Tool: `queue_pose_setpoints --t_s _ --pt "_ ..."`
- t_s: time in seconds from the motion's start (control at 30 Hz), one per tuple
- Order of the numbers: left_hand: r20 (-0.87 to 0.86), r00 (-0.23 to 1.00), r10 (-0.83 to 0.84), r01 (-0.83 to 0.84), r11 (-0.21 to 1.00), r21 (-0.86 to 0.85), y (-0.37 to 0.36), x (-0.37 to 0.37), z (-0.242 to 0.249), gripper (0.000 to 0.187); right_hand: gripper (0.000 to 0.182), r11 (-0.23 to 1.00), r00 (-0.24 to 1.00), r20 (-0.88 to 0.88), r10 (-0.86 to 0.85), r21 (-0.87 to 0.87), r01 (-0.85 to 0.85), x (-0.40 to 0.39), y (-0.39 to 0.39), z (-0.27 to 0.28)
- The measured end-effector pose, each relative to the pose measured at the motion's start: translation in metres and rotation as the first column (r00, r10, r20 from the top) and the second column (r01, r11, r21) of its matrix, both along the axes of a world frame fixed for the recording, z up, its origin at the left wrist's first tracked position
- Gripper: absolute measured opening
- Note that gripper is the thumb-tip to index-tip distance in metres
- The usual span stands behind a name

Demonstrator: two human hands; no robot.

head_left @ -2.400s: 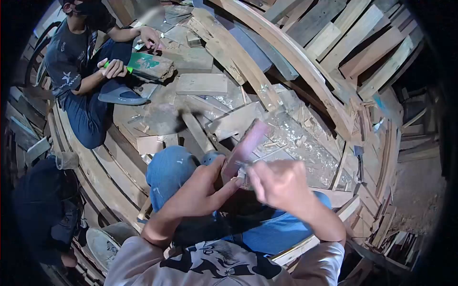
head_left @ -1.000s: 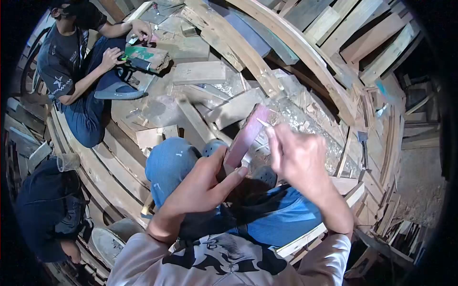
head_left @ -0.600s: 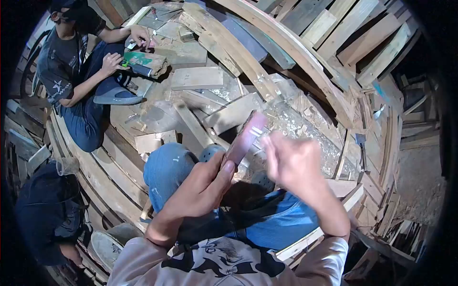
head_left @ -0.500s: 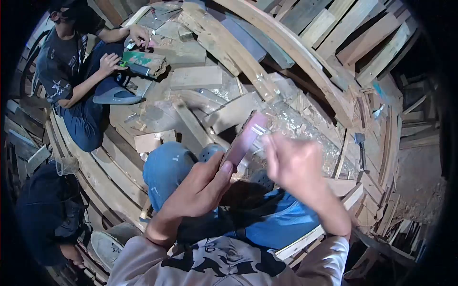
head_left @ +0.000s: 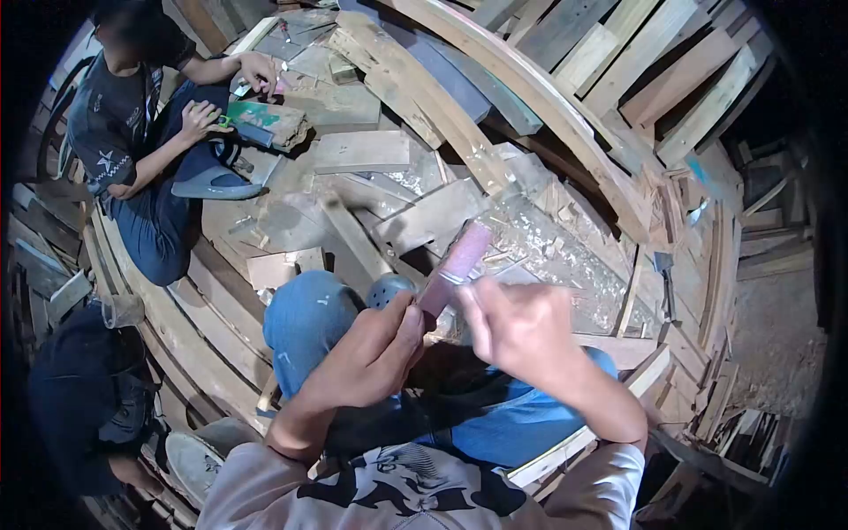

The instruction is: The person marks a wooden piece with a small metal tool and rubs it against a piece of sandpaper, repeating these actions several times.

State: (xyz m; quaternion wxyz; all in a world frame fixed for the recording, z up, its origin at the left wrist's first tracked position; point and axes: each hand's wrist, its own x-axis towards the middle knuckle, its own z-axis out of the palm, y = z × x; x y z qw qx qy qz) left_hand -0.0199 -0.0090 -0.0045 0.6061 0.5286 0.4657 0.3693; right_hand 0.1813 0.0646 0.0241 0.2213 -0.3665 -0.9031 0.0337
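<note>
My left hand (head_left: 375, 349) is wrapped round the lower end of a pinkish, flat bar that looks like a sharpening stone (head_left: 468, 252), tilted up and away from me above my lap. In my right hand (head_left: 521, 327), the fingers are pinched on a small shiny metal blade (head_left: 453, 278), which lies across the face of the bar. Most of the blade is hidden behind those fingers. Both hands are close together in front of my knees.
Wooden boards (head_left: 362, 150) and offcuts lie on the floor ahead, among shavings. Long curved planks (head_left: 565, 97) run across the right. One person (head_left: 146, 141) sits at the upper left with a green-topped block (head_left: 265, 122); another (head_left: 88, 397) bends at the lower left beside a bucket (head_left: 194, 455).
My right hand has moved left and down along the bar, bringing the blade nearer to my left hand. My left hand and the bar have shifted only slightly.
</note>
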Motion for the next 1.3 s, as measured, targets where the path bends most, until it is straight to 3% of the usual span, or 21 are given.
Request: queue_pose_setpoints --t_s 0.03,0.1,0.17,0.23,0.3,0.37,0.43,0.57,0.63,0.7,0.77,0.83,0.9,0.97,1.03,1.1,1.3 --pt "0.001 1.0 -0.002 0.002 1.0 0.001 0.002 0.001 0.001 0.039 0.021 0.999 0.999 -0.001 0.032 -0.022 -0.032 -0.002 -0.002 -0.004" --pt "-0.024 1.0 -0.001 0.001 1.0 -0.001 0.005 0.001 0.004 0.039 0.024 0.992 0.989 -0.084 -0.125 -0.029 0.123 0.003 0.013 -0.007" --pt "-0.008 1.0 0.003 -0.003 1.0 -0.006 0.005 0.0 0.005 0.039 0.024 0.994 0.994 -0.045 -0.103 -0.035 0.102 0.003 0.007 -0.004" --pt "-0.033 0.999 -0.013 0.016 0.995 0.096 0.003 -0.002 -0.002 0.038 0.022 0.997 0.997 -0.069 0.032 -0.063 -0.036 -0.002 -0.003 -0.005" --pt "-0.034 0.999 -0.003 0.005 0.997 0.073 0.005 0.0 -0.001 0.038 0.023 0.993 0.992 -0.042 -0.117 -0.023 0.116 0.005 0.012 -0.007" --pt "-0.03 1.0 0.01 -0.008 0.998 0.055 0.002 0.0 0.001 0.038 0.023 0.988 0.984 -0.086 -0.154 -0.014 0.154 0.006 0.016 -0.001" --pt "-0.018 1.0 -0.005 0.006 0.999 0.048 0.001 -0.002 0.002 0.038 0.023 0.998 0.999 -0.048 -0.008 -0.056 0.006 0.002 0.0 -0.003" --pt "-0.016 1.0 -0.001 0.001 1.0 -0.029 0.004 0.0 0.01 0.038 0.025 0.993 0.991 -0.066 -0.117 -0.026 0.116 0.005 0.012 0.0" --pt "0.027 0.999 -0.02 0.021 0.999 -0.025 0.005 0.0 0.008 0.039 0.025 0.997 1.0 -0.001 0.009 -0.074 -0.009 -0.001 -0.005 0.0" --pt "-0.019 1.0 -0.004 0.003 0.999 -0.047 0.005 0.0 0.005 0.04 0.025 0.998 1.0 -0.022 0.009 -0.064 -0.01 0.001 0.003 -0.003" --pt "0.054 0.998 0.012 -0.005 0.993 -0.122 0.0 0.0 0.006 0.039 0.023 0.994 0.993 -0.045 -0.107 -0.017 0.106 0.008 0.013 -0.004" --pt "0.094 0.995 0.014 0.003 0.983 -0.183 0.001 -0.001 0.011 0.038 0.021 0.997 0.998 -0.053 0.044 -0.063 -0.047 0.0 -0.009 -0.005" --pt "0.054 0.998 0.013 -0.006 0.991 -0.136 0.004 0.002 0.011 0.04 0.022 0.997 0.996 -0.06 0.07 -0.039 -0.072 0.001 -0.006 -0.009" --pt "0.085 0.996 -0.007 0.023 0.982 -0.189 0.007 -0.001 0.017 0.036 0.024 0.993 0.99 -0.079 -0.115 -0.026 0.113 0.011 0.011 -0.002" --pt "0.111 0.994 -0.016 0.037 0.982 -0.186 0.007 -0.001 0.014 0.038 0.024 0.997 0.994 -0.099 -0.037 -0.069 0.03 0.008 0.0 0.004" --pt "0.243 0.966 0.083 -0.016 0.963 -0.268 0.004 0.002 0.009 0.041 0.023 0.993 0.992 -0.077 0.095 -0.066 -0.1 0.001 -0.013 0.0" --pt "0.305 0.949 0.076 0.0 0.97 -0.242 0.005 0.0 0.005 0.048 0.02 0.995 0.973 -0.223 0.064 -0.063 -0.08 0.007 -0.005 -0.004"
